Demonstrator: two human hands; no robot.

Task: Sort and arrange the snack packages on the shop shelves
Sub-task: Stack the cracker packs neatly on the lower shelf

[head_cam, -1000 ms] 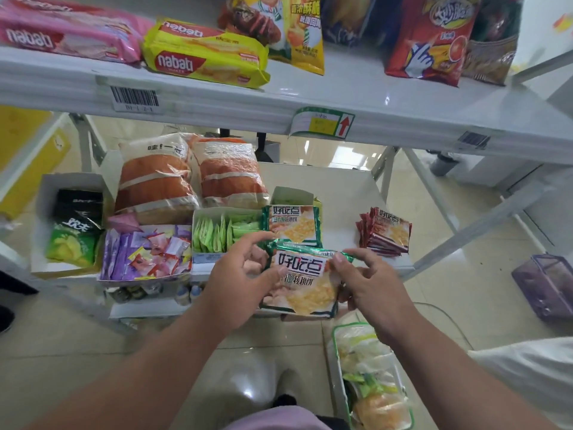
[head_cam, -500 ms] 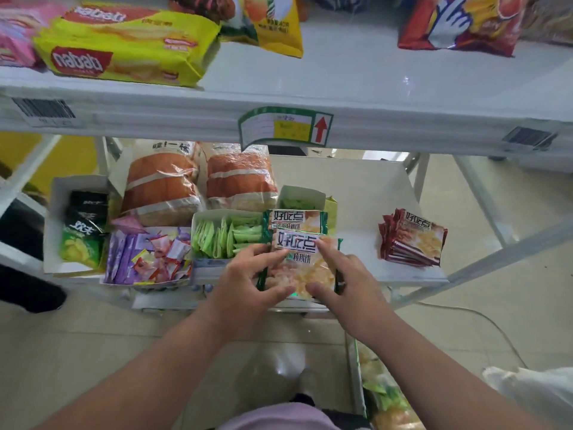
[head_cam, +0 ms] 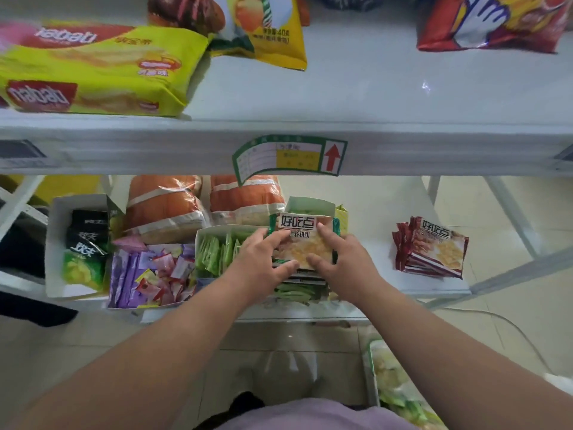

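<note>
A green-edged biscuit packet (head_cam: 302,243) lies on top of a stack of like packets in an open carton (head_cam: 310,203) on the lower shelf (head_cam: 381,209). My left hand (head_cam: 260,259) grips its left edge, thumb along the bottom. My right hand (head_cam: 339,259) grips its right edge, fingers on top. A stack of red packets (head_cam: 431,248) of the same brand lies to the right on the shelf.
Left of the carton stand a box of green sachets (head_cam: 217,249), a box of purple and red sweets (head_cam: 152,274), a box of dark bags (head_cam: 83,243) and two orange bags (head_cam: 164,206). The upper shelf (head_cam: 372,97) carries a yellow wafer pack (head_cam: 93,69). A basket (head_cam: 400,392) sits on the floor.
Both hands carried the green packet forward from in front of the shelf and laid it onto the stack in the carton. The camera moved closer to the shelves.
</note>
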